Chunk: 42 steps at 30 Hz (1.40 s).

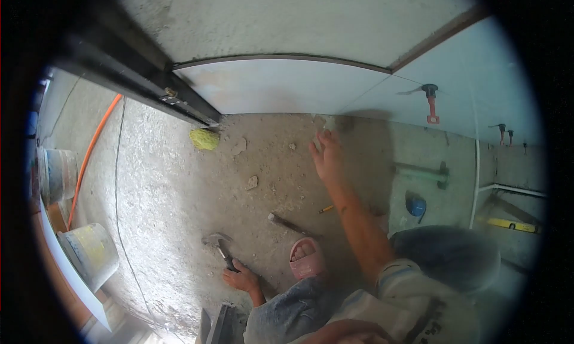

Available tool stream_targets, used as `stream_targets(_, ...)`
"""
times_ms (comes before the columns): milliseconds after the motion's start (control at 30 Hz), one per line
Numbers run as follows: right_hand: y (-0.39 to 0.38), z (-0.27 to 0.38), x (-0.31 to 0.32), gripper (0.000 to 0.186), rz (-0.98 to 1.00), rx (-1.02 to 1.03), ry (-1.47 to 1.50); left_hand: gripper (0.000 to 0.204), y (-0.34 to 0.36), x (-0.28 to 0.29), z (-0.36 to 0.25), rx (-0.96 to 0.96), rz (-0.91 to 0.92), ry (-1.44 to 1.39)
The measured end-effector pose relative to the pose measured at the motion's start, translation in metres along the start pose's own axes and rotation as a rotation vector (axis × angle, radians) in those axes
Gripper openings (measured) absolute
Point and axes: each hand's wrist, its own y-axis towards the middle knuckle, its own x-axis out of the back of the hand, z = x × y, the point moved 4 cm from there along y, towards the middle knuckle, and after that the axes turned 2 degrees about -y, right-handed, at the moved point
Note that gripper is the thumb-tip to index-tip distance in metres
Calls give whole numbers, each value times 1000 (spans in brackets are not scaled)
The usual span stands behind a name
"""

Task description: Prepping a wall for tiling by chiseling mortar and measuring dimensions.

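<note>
My left hand (241,278) is closed round the handle of a claw hammer (221,248), whose head rests low over the floor at the lower left. My right arm stretches forward, and my right hand (327,157) is near the foot of the pale wall panel (281,84). Its fingers look apart, beside a small pale fragment (320,122) at the wall's base. Between my hands a dark bar-like tool, perhaps a chisel (288,224), lies on the concrete floor (239,206). A short yellow stick-like piece (326,209) lies by my right forearm.
Mortar chips (252,182) and a yellow-green sponge (204,139) lie by the wall. At right are a mallet (421,173), blue tape measure (415,205), yellow level (512,225) and a red-black suction-like clamp (431,102). Buckets (92,254) and an orange hose (91,148) stand left.
</note>
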Motion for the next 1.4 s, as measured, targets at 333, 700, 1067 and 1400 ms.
stream_targets(333,47,9,-75,23,-77,-132,317,51,6,5,9,12,-1,17)
stream_targets(700,36,35,-75,20,-56,63,144,51,-2,2,1,-8,-29,-25)
stream_targets(1067,-88,116,-135,80,-89,837,-399,55,4,-9,22,-88,-70,-6)
stream_targets(1400,-208,148,-39,19,900,461,-543,42,8,32,-77,-363,-139,-82)
